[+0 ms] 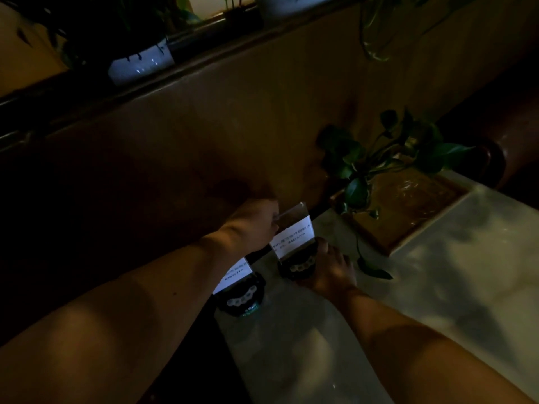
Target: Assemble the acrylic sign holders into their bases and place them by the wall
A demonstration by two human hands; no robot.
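A: Where does the holder sit now?

B: The acrylic sign holder [291, 231] stands upright in its dark base [297, 265], at the far left corner of the pale table [437, 272], close to the wooden wall [204, 141]. The left hand [250, 225] pinches the panel's top edge. The right hand [329, 269] curls against the base's right side; how tightly it closes cannot be told in this dim light.

A: And the other one?

B: A second sign holder [233, 274], already in its own base [242, 297], stands along the table's left edge, nearer the person and half hidden by the left forearm.

A: What might go wrong?

B: Likely the forearm brushing that second holder off the edge. Pressing the panel unevenly could also tip the base toward the potted plant [379, 161] on the tray [408, 205].
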